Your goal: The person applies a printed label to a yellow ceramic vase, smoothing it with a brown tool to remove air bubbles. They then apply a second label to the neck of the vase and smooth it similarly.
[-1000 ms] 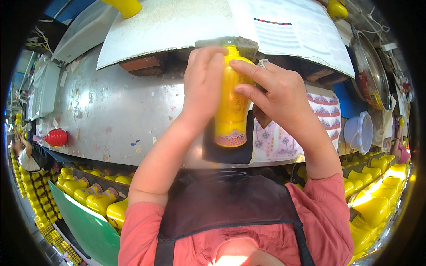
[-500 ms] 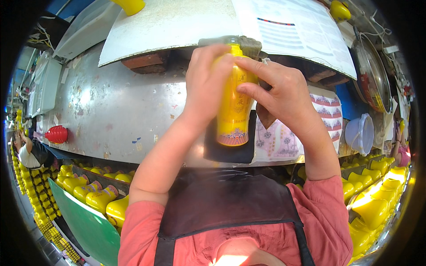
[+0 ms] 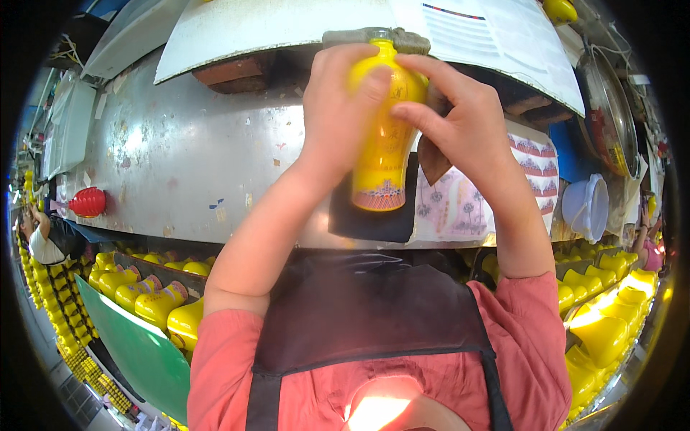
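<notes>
Both hands, left hand (image 3: 338, 115) and right hand (image 3: 460, 122), grip clamped on the upright yellow bottle (image 3: 384, 136).

Both hands, left hand (image 3: 338, 115) and right hand (image 3: 460, 122), clasp a yellow bottle (image 3: 384, 136), its top seemingly against a grey block (image 3: 377, 37).

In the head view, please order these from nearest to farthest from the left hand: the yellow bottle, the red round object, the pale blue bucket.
1. yellow bottle: held in the left hand, touching it.
2. pale blue bucket: far to the right, lower.
3. red round object: far to the left on the metal panel; about as far as the bucket, too close to call.
</notes>
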Demonstrator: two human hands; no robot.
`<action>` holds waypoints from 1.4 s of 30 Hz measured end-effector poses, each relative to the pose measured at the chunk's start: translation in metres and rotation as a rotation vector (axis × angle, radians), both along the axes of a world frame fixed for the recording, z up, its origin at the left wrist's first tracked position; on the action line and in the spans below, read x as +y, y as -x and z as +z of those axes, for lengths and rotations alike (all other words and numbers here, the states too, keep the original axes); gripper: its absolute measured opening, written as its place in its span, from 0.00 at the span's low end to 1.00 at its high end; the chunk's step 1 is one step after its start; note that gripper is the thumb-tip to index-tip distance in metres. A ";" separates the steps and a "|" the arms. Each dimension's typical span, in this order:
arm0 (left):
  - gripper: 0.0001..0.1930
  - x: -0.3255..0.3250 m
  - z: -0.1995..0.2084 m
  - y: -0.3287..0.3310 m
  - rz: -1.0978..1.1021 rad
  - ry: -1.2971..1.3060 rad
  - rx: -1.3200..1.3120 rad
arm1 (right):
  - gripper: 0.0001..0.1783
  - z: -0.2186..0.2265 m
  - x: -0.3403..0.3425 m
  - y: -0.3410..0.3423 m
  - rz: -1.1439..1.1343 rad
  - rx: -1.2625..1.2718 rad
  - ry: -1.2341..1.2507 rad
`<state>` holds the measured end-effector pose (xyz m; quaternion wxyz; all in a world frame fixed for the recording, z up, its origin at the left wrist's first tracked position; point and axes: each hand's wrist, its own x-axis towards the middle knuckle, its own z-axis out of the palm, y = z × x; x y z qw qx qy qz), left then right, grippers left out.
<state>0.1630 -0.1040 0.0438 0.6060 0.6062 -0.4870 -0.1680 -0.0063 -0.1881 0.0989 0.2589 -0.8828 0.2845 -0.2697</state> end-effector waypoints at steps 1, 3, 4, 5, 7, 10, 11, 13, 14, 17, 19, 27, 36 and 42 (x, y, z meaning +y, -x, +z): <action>0.20 0.002 -0.002 0.002 0.018 0.005 -0.125 | 0.24 0.003 -0.001 0.002 -0.042 -0.011 -0.085; 0.20 0.003 -0.005 0.001 0.006 0.037 -0.084 | 0.21 0.009 -0.004 0.007 -0.141 -0.034 -0.435; 0.20 0.002 -0.006 -0.001 -0.001 0.071 -0.068 | 0.19 0.011 -0.006 0.009 -0.219 -0.101 -0.636; 0.19 0.002 -0.008 -0.002 -0.007 0.077 -0.054 | 0.18 0.013 -0.007 0.013 -0.222 -0.194 -0.711; 0.18 0.001 -0.011 -0.004 -0.017 0.101 -0.029 | 0.12 0.012 -0.008 0.018 -0.204 -0.396 -0.726; 0.17 0.000 -0.012 -0.005 -0.038 0.127 0.064 | 0.09 0.001 0.001 0.020 -0.093 -0.402 -0.127; 0.17 0.001 -0.011 -0.005 -0.045 0.104 0.102 | 0.11 -0.001 0.005 0.023 -0.084 -0.383 0.051; 0.16 0.004 -0.008 -0.006 -0.059 0.061 0.181 | 0.14 -0.003 0.018 0.025 -0.006 -0.300 0.420; 0.16 0.005 -0.006 -0.007 -0.074 0.045 0.231 | 0.15 -0.002 0.026 0.025 0.011 -0.213 0.583; 0.16 0.010 -0.001 -0.008 -0.114 0.019 0.360 | 0.19 -0.004 0.054 0.015 0.307 -0.149 0.687; 0.16 0.010 0.002 -0.009 -0.129 0.043 0.408 | 0.20 -0.008 0.074 0.009 0.524 -0.080 0.617; 0.20 0.006 0.001 0.003 0.005 0.076 -0.256 | 0.13 -0.025 0.075 0.023 0.438 -0.145 0.550; 0.25 0.003 -0.011 -0.002 -0.015 0.111 -0.246 | 0.15 -0.041 0.061 0.040 0.369 -0.362 0.178; 0.25 0.002 -0.016 -0.002 0.050 0.149 -0.335 | 0.19 -0.065 0.069 0.057 0.039 -0.276 0.166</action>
